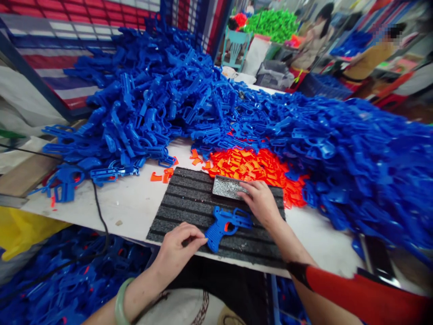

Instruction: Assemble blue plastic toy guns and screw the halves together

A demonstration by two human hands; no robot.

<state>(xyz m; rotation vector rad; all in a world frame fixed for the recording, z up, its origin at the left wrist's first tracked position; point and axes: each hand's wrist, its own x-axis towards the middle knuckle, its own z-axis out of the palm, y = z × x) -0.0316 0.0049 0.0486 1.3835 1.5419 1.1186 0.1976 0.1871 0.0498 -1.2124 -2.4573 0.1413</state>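
A blue plastic toy pistol body (219, 228) lies on its side on a dark ribbed mat (179, 198), its grip pointing toward me. My left hand (177, 248) is curled at the grip's left edge, fingertips against it; anything pinched in those fingers is hidden. My right hand (260, 203) sits above the pistol's rear end, with its fingertips on a small metal tray of silver glitter (226, 187). Behind the mat lies a heap of orange plastic pieces (250, 167), and a huge pile of blue pistol parts (162, 104) rises beyond it.
The white table (125, 212) holds everything. A black cable (99, 216) crosses its left part, and a phone (377, 257) lies at the right edge. More blue parts (67, 275) fill a bin below the front edge. Co-workers (368, 63) sit at the back right.
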